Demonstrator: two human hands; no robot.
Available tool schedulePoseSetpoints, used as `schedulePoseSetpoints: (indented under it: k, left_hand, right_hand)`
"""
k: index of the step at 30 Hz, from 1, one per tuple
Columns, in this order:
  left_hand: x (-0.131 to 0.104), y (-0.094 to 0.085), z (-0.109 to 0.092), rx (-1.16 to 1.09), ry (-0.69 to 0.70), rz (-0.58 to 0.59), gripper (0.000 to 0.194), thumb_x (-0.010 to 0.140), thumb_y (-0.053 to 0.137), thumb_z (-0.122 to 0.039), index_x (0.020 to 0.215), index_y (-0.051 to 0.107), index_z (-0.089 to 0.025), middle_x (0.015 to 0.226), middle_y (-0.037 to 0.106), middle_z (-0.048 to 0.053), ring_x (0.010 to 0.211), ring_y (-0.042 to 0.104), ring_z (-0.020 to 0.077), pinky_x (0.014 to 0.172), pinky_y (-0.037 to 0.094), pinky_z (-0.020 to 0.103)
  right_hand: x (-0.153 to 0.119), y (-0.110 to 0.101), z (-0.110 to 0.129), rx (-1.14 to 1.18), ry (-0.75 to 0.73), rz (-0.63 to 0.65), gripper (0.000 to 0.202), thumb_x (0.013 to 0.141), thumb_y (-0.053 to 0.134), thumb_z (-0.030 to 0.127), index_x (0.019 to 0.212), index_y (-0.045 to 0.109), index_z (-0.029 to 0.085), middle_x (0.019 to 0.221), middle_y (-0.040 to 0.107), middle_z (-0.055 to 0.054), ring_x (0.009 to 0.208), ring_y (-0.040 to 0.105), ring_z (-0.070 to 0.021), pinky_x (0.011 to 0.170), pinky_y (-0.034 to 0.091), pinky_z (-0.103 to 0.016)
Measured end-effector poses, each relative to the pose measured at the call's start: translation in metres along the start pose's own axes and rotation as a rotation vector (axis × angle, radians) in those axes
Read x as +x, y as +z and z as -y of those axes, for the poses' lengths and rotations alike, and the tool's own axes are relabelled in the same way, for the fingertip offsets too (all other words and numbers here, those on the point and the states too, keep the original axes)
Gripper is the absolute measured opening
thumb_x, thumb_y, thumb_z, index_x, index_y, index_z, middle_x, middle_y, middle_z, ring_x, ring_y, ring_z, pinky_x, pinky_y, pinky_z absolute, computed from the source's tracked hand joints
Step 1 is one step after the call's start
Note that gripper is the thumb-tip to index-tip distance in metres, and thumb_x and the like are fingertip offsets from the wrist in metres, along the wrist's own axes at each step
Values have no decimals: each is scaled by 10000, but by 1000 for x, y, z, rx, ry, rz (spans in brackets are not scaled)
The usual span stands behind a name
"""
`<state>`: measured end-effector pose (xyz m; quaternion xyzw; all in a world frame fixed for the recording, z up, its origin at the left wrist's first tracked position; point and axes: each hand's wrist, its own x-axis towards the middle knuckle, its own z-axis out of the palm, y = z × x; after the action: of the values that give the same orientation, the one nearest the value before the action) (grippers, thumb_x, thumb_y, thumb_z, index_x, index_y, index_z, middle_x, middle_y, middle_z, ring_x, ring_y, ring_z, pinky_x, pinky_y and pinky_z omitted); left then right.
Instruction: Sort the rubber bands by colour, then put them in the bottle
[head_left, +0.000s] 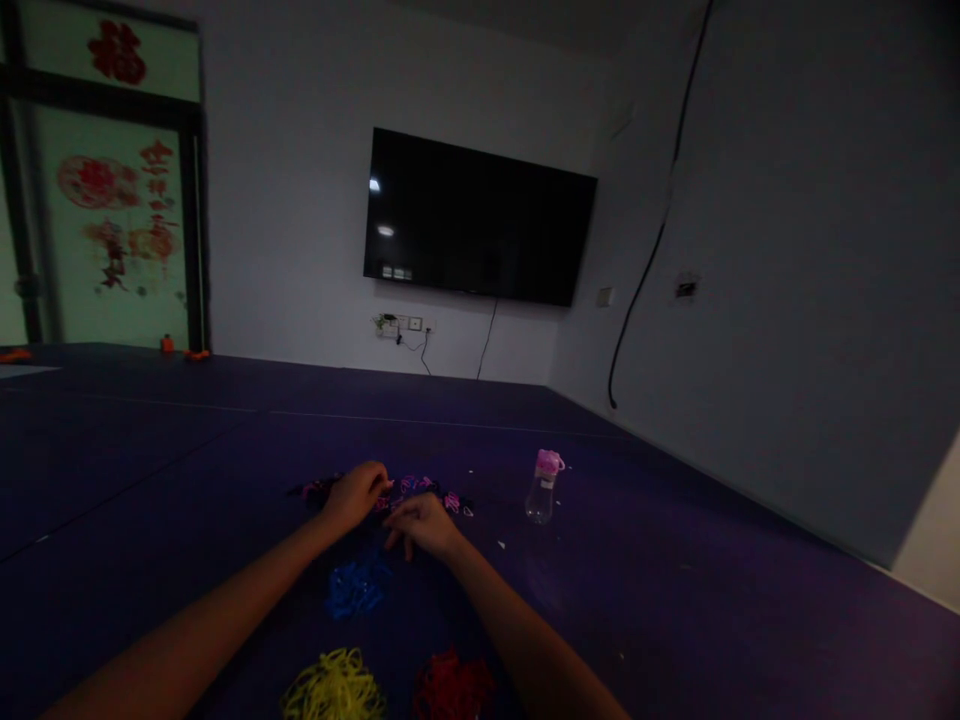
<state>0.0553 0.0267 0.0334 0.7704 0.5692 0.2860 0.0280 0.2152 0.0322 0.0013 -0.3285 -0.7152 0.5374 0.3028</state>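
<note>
My left hand (360, 492) is over the left part of a mixed pile of small pink, purple and dark pieces (412, 487), its fingers pinched together on something too small to name. Close to its right, my right hand (421, 523) hovers at the pile's near edge with bent, parted fingers; nothing shows between them. Nearer to me lies a heap of blue bands (356, 587). Heaps of yellow bands (335, 688) and red bands (454, 687) sit at the bottom edge of the view.
A clear bottle with a pink lid (541, 490) stands upright right of the pile, on the dark purple surface (675, 580). White scraps (502, 545) are scattered near it. Beyond are a wall-mounted screen (480, 220), a hanging black cable (649, 265) and a glass door (112, 220).
</note>
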Motion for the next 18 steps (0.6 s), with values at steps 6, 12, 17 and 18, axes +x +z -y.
schedulePoseSetpoints:
  k: [6, 12, 17, 18]
  left_hand:
    - [-3, 14, 31, 58, 112, -163, 207, 846, 425, -209, 748, 604, -178, 797, 634, 57, 787, 578, 188, 716, 420, 290]
    - [-3, 15, 36, 59, 133, -215, 263, 850, 398, -163, 902, 655, -184, 887, 659, 66, 851, 583, 190, 771, 440, 301]
    - [-6, 18, 28, 71, 287, -174, 267, 871, 396, -168, 946, 651, -187, 873, 658, 63, 850, 571, 183, 765, 443, 302]
    - [-6, 19, 26, 71, 312, -161, 261, 877, 398, -179, 955, 648, -189, 889, 657, 64, 864, 567, 184, 778, 442, 309]
  right_hand:
    - [-5, 2, 6, -34, -33, 153, 214, 659, 580, 319, 665, 660, 121, 629, 692, -49, 332, 453, -74, 371, 355, -202]
    - [-9, -5, 4, -478, -198, -333, 303, 822, 447, 326, 683, 645, 144, 663, 671, -56, 489, 535, -113, 485, 384, -218]
    - [-14, -17, 7, -1075, -300, -424, 235, 855, 424, 201, 797, 650, 172, 871, 668, -80, 860, 591, -173, 768, 415, -262]
    - [-14, -18, 7, -1119, -289, -398, 236, 858, 416, 188, 859, 652, 176, 931, 663, -86, 926, 578, -184, 812, 408, -280]
